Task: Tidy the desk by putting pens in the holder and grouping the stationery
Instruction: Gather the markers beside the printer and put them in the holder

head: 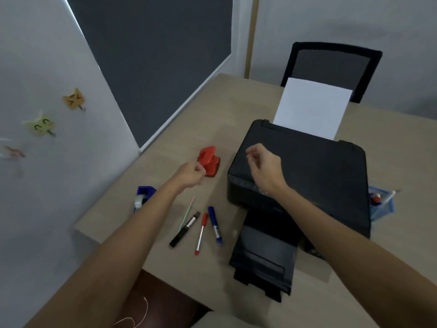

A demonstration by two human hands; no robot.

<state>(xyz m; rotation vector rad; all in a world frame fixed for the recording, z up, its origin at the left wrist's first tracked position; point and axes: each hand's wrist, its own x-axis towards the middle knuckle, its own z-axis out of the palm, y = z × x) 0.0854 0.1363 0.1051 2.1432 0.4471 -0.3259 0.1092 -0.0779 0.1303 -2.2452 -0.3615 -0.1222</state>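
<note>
Desk [236,110] beside grey wall [42,55], under printer [307,171], pens [201,230].

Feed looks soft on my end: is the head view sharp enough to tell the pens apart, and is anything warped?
Head view: dim, even light, slightly soft; red pen, blue marker and black marker stay distinguishable; wall stickers at left are smeared; wide-angle lens bends the desk edges.

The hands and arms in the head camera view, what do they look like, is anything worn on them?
Both arms are bare from the bottom edge of the picture up to the fingers: no sleeves, gloves, watch, bracelets or rings can be made out on the left hand or the right hand. The picture is slightly soft, so fine details such as small marks cannot be told.
</note>
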